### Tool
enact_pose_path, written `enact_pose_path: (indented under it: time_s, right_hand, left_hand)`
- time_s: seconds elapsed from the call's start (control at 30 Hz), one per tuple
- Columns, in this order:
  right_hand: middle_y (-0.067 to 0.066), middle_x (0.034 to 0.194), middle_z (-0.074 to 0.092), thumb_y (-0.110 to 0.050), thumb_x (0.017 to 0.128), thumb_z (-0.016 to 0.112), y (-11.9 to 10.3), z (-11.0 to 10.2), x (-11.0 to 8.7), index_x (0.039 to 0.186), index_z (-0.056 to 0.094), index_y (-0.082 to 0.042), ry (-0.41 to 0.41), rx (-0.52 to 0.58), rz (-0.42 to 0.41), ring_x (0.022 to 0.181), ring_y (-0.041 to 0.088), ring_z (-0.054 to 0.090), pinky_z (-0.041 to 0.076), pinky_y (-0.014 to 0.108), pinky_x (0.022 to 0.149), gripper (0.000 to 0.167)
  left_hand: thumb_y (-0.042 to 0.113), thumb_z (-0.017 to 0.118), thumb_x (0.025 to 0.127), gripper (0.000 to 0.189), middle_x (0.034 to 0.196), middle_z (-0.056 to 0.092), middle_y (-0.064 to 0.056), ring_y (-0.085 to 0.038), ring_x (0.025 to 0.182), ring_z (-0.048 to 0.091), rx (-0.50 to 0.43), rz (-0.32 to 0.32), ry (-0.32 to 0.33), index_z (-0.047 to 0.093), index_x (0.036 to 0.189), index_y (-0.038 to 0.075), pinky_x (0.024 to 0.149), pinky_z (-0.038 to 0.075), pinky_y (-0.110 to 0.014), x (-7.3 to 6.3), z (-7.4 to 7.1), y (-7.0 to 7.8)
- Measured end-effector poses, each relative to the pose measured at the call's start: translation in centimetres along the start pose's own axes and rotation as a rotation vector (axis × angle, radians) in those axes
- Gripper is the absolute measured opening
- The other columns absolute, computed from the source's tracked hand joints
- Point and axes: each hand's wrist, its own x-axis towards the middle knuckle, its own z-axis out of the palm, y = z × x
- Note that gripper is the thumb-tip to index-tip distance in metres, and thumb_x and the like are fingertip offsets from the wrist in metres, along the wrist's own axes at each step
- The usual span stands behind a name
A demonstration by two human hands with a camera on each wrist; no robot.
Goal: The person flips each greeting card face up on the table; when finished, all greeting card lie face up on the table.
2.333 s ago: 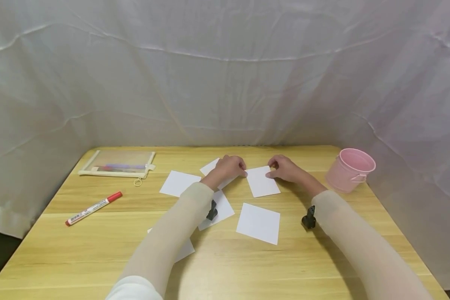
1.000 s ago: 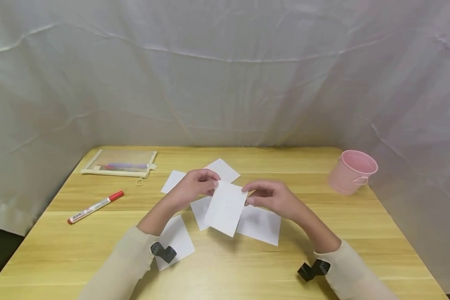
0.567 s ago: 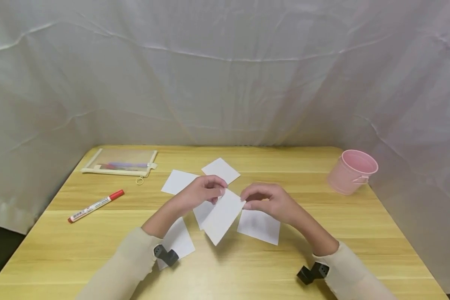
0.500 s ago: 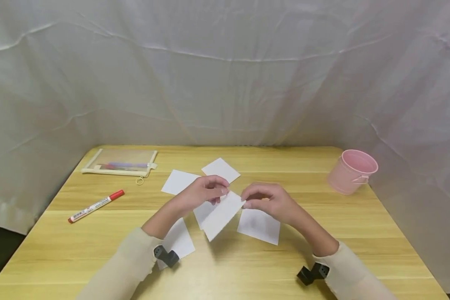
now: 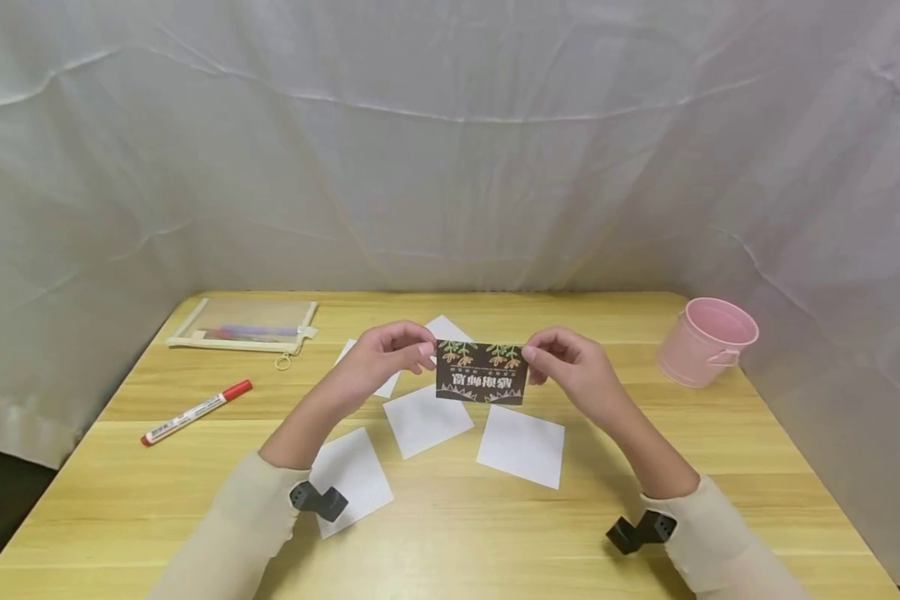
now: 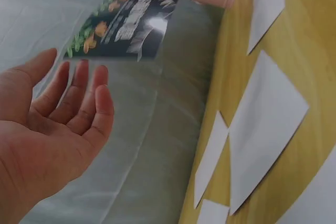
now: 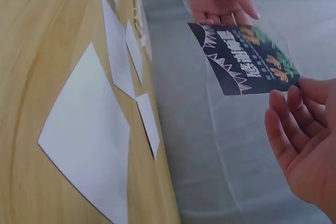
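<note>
A dark card, printed with green leaves, orange flowers and white lettering, is held up over the table. Its lettering reads upside down in the head view. My right hand pinches one corner between thumb and fingers. My left hand is at the opposite edge; in the left wrist view the thumb and loosely bent fingers of that hand are spread right beside the card, not closed on it. Beneath lie several blank white cards, among them one in the middle and one nearer the right.
A red-capped marker lies at the left, in front of a see-through zip pouch holding pens. A pink bucket stands at the back right of the wooden table. A pale cloth hangs behind and at both sides.
The card was lifted from the table's back, brought nearer and turned over, its white side giving way to the printed one. The left hand, which pinched it before, has come off its edge.
</note>
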Motion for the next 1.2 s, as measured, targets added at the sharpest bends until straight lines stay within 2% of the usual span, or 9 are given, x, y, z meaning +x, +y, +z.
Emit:
enact_pose_path:
  time_s: [0.2, 0.43, 0.57, 0.67, 0.77, 0.83, 0.93, 1.03, 1.2]
  right_hand:
    - [0.024, 0.091, 0.065, -0.027, 0.098, 0.067, 0.6, 0.1, 0.3, 0.105, 0.065, -0.004, 0.022, 0.029, 0.024, 0.074, 0.022, 0.065, 0.058, 0.031, 0.072, 0.025]
    - [0.013, 0.092, 0.066, -0.025, 0.099, 0.066, 0.7, 0.0, 0.7, 0.109, 0.065, -0.005, 0.035, -0.026, -0.014, 0.078, 0.029, 0.065, 0.058, 0.034, 0.068, 0.023]
    - [0.012, 0.097, 0.067, -0.022, 0.098, 0.067, 0.9, -0.3, 0.7, 0.118, 0.064, -0.009, 0.015, -0.071, -0.003, 0.082, 0.032, 0.065, 0.058, 0.033, 0.069, 0.024]
    - [0.007, 0.101, 0.069, -0.022, 0.097, 0.069, 0.9, 0.0, 0.4, 0.124, 0.065, -0.013, -0.036, -0.150, -0.026, 0.087, 0.026, 0.066, 0.057, 0.031, 0.074, 0.029]
    - [0.002, 0.103, 0.071, -0.024, 0.096, 0.070, 0.8, 1.0, 0.1, 0.127, 0.065, -0.015, -0.099, -0.215, -0.086, 0.091, 0.018, 0.066, 0.057, 0.030, 0.080, 0.033]
    - [0.002, 0.103, 0.072, -0.022, 0.096, 0.070, 0.6, 1.8, -0.1, 0.129, 0.065, -0.015, -0.133, -0.225, -0.131, 0.092, 0.017, 0.067, 0.057, 0.030, 0.082, 0.034]
    - [0.002, 0.103, 0.073, -0.017, 0.096, 0.069, 0.3, 2.7, -0.4, 0.130, 0.065, -0.016, -0.153, -0.219, -0.161, 0.090, 0.015, 0.069, 0.058, 0.030, 0.080, 0.034]
    - [0.003, 0.102, 0.075, -0.012, 0.096, 0.068, -0.1, 3.1, -0.8, 0.127, 0.067, -0.013, -0.154, -0.211, -0.158, 0.087, 0.016, 0.071, 0.059, 0.029, 0.076, 0.031]
    - [0.006, 0.102, 0.073, -0.016, 0.096, 0.069, -0.3, 2.9, -0.8, 0.121, 0.067, -0.011, -0.113, -0.187, -0.103, 0.085, 0.015, 0.070, 0.059, 0.030, 0.075, 0.026]
  left_hand:
    - [0.009, 0.069, 0.094, 0.022, 0.099, 0.071, -0.003, -0.018, 0.092, 0.070, -0.060, 0.008, 0.051, 0.063, 0.114, 0.002, 0.092, 0.055, -0.033, 0.4, 0.9, -0.6]
    - [0.002, 0.064, 0.094, 0.034, 0.098, 0.069, -0.005, -0.020, 0.085, 0.071, -0.077, 0.026, 0.094, 0.060, 0.128, 0.004, 0.088, 0.058, -0.035, 1.2, 1.8, -1.4]
    - [0.003, 0.064, 0.094, 0.031, 0.097, 0.068, -0.007, -0.019, 0.085, 0.069, -0.044, 0.030, 0.104, 0.063, 0.124, 0.005, 0.089, 0.057, -0.042, 1.4, 2.4, -1.5]
    - [0.008, 0.065, 0.095, 0.028, 0.101, 0.070, -0.007, -0.016, 0.088, 0.067, 0.013, 0.043, 0.090, 0.067, 0.123, 0.006, 0.089, 0.057, -0.042, 1.3, 3.0, -1.3]
    - [0.013, 0.065, 0.097, 0.029, 0.104, 0.071, -0.006, -0.014, 0.091, 0.067, 0.089, 0.054, 0.041, 0.068, 0.125, 0.010, 0.086, 0.056, -0.036, 1.1, 3.7, -1.0]
    - [0.012, 0.064, 0.097, 0.033, 0.104, 0.073, -0.005, -0.015, 0.092, 0.068, 0.134, 0.066, 0.008, 0.065, 0.130, 0.012, 0.085, 0.056, -0.033, 0.9, 4.2, -0.8]
    - [0.009, 0.063, 0.096, 0.042, 0.101, 0.073, -0.006, -0.016, 0.091, 0.068, 0.147, 0.073, -0.027, 0.057, 0.137, 0.015, 0.085, 0.055, -0.033, 0.8, 4.8, -0.7]
    - [0.008, 0.063, 0.095, 0.048, 0.102, 0.073, -0.005, -0.017, 0.091, 0.069, 0.147, 0.073, -0.036, 0.052, 0.141, 0.015, 0.086, 0.056, -0.034, 0.7, 5.0, -0.6]
    - [0.013, 0.065, 0.096, 0.044, 0.105, 0.072, -0.006, -0.018, 0.091, 0.068, 0.125, 0.082, -0.008, 0.055, 0.139, 0.013, 0.085, 0.056, -0.035, 0.7, 4.7, -0.5]
